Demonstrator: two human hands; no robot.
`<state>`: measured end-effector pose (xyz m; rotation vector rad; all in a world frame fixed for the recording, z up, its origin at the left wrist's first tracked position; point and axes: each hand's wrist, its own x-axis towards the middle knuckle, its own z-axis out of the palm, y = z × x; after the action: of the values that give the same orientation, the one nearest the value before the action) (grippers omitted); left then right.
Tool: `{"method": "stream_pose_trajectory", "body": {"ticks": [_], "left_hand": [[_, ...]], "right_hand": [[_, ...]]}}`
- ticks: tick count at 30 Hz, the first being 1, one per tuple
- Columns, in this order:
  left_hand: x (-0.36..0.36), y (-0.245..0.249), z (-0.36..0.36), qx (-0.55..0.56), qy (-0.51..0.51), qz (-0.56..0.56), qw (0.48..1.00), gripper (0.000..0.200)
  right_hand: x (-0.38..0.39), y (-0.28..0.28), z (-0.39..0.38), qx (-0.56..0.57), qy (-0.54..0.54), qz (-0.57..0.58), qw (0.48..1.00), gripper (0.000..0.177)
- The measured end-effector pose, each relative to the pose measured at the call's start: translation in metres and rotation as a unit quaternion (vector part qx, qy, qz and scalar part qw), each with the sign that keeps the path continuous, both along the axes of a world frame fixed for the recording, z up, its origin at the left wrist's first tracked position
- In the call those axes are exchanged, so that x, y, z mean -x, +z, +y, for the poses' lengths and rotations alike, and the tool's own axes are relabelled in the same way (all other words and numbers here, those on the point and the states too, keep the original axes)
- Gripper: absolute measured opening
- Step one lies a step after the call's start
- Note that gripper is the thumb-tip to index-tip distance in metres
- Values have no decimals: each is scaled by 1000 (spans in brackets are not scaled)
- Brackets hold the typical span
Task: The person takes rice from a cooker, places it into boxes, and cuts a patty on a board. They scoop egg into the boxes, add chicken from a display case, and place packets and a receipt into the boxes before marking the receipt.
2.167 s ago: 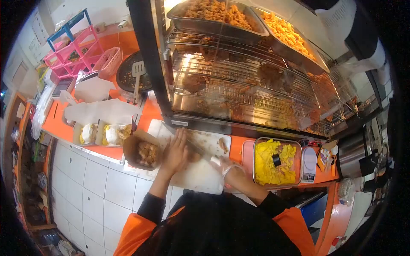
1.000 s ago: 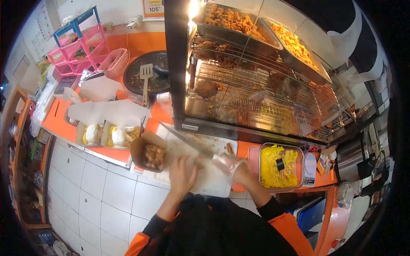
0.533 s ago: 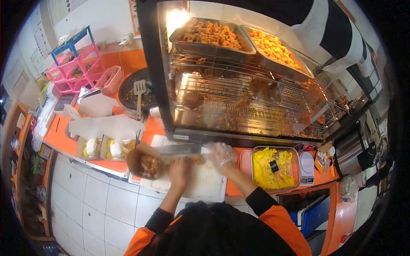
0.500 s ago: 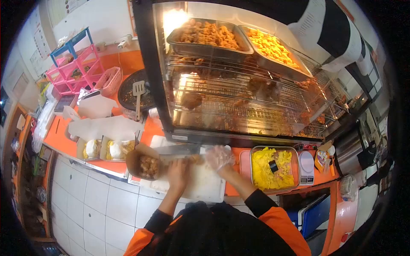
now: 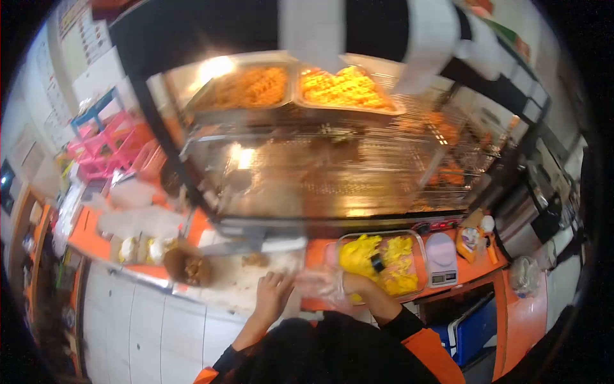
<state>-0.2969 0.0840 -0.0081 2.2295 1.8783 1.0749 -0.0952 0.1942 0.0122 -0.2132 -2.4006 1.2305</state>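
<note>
Hands: the bare left hand (image 5: 274, 294) and the right hand (image 5: 324, 282) in clear plastic glove are close together, by the near right of the white rectangular cutting board (image 5: 240, 280); blur hides whether they touch or grip.
Cutting: seems paused; resuming would call for a reach far left.
Small brown food pieces (image 5: 256, 259): on the board, beyond the hands, leftward.
Long steel knife with white handle (image 5: 252, 246): lies farther, untouched.

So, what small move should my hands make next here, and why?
Probably reach the gloved right hand to the brown food on the cutting board and move it into the brown box: the knife lies on the board, held by neither hand, and the box already contains similar-looking pieces.
</note>
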Motion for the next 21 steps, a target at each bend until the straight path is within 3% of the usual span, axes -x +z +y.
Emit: {"method": "stream_pose_trajectory", "body": {"ticks": [2,6,9,10,11,12,14,15,18,19,21], "left_hand": [[-17,-2,15,-46,-72,14,996,24],[-49,-3,40,-78,-28,-7,997,14],[-66,-10,60,-94,31,-1,995,6],[-71,-13,65,-100,50,5,994,4],[-72,-12,63,9,58,29,998,20],[-76,-16,66,-4,69,37,997,28],[-84,-29,69,-26,93,51,994,45],[-82,-35,69,44,88,12,995,62],[-86,-44,64,-11,121,-35,992,62],[-95,-29,61,-87,142,-51,985,44],[-76,-80,66,-109,116,-65,985,39]], "right_hand": [[-41,23,7,22,74,-27,997,32],[-115,84,34,29,142,-73,987,31],[-169,131,66,45,-31,15,998,30],[-181,144,71,230,-175,88,953,26],[-183,148,83,95,-327,144,929,24],[-181,152,94,-42,-462,199,863,21],[-170,158,100,-171,-534,204,803,17],[-166,158,103,-233,-565,206,764,15],[-159,147,120,-282,-570,273,722,14],[-158,153,118,-277,-558,285,729,13],[-158,158,114,-303,-541,292,728,12]]}}
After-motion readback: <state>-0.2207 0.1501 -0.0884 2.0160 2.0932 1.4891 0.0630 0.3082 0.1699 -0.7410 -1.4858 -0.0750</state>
